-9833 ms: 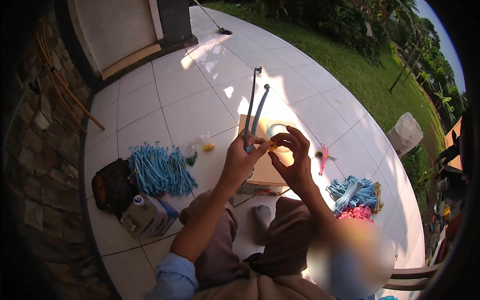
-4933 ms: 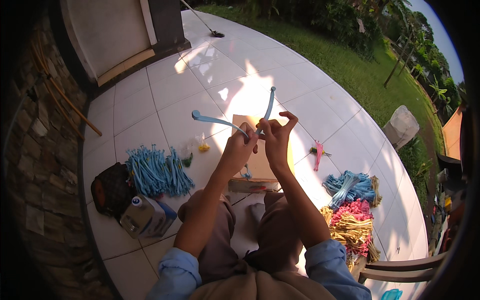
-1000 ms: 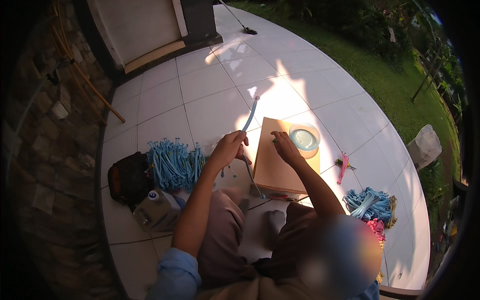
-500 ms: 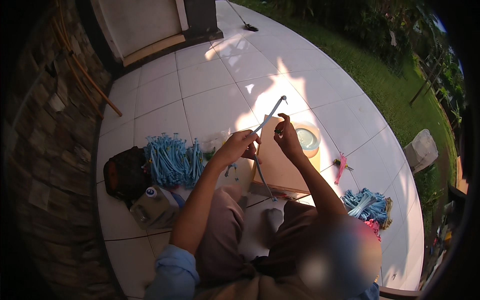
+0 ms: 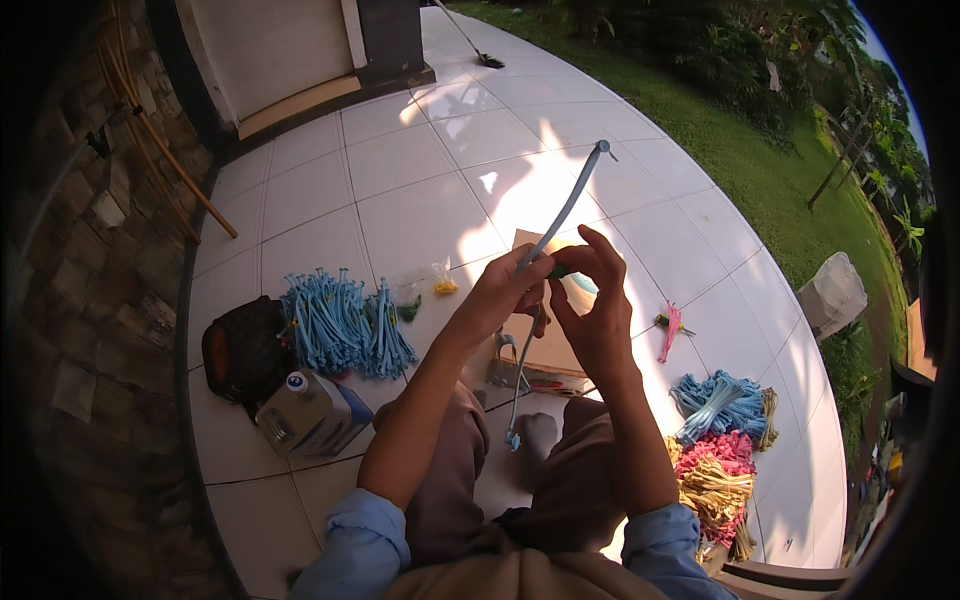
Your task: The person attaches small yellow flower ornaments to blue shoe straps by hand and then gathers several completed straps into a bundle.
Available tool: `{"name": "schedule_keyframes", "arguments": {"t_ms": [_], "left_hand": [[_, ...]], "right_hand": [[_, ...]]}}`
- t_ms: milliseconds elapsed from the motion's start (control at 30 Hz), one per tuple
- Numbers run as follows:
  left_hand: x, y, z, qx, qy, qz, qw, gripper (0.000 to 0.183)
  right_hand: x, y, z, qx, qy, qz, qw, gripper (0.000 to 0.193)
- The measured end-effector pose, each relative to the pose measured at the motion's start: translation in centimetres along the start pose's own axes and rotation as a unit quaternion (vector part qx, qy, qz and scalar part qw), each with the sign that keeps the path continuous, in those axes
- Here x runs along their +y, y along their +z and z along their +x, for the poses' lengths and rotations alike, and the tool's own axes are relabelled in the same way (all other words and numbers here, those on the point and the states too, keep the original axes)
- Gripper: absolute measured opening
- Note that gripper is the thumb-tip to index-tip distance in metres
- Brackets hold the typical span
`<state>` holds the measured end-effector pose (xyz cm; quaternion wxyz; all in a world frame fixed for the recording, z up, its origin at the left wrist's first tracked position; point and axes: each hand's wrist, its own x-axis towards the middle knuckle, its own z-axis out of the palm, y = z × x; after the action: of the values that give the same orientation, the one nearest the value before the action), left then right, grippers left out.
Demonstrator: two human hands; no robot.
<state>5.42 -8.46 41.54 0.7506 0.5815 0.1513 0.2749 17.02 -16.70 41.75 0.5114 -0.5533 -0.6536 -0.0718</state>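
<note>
Fingers of left hand (image 5: 492,300) clamped on pale-blue strip (image 5: 574,198) above cardboard box (image 5: 552,352), one end raised. Right hand (image 5: 600,300): thumb, forefinger pinching small green piece (image 5: 559,270) close by left hand.

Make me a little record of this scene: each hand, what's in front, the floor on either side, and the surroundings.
Left hand: grips a light-blue strip, one end raised, the other dangling
Right hand: pinches a small green piece close to the left hand
In front: cardboard box
Floor, left: blue strip bundles, dark bag, jug
Floor, right: blue bundle, pink bundle, tan bundle
Surroundings: white tiles, lawn, stone wall
</note>
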Motion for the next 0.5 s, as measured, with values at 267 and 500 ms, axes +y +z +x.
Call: {"name": "schedule_keyframes", "arguments": {"t_ms": [267, 500], "left_hand": [[0.2, -0.1, -0.3, 0.022, -0.022, -0.075, 0.997, 0.03], [0.2, 0.4, -0.4, -0.013, -0.051, -0.095, 0.994, 0.029]], "right_hand": [[-0.8, -1.6, 1.0, -0.015, -0.108, -0.038, 0.993, 0.061], [-0.1, -1.5, 0.4, 0.038, -0.077, -0.008, 0.996, 0.042]]}}
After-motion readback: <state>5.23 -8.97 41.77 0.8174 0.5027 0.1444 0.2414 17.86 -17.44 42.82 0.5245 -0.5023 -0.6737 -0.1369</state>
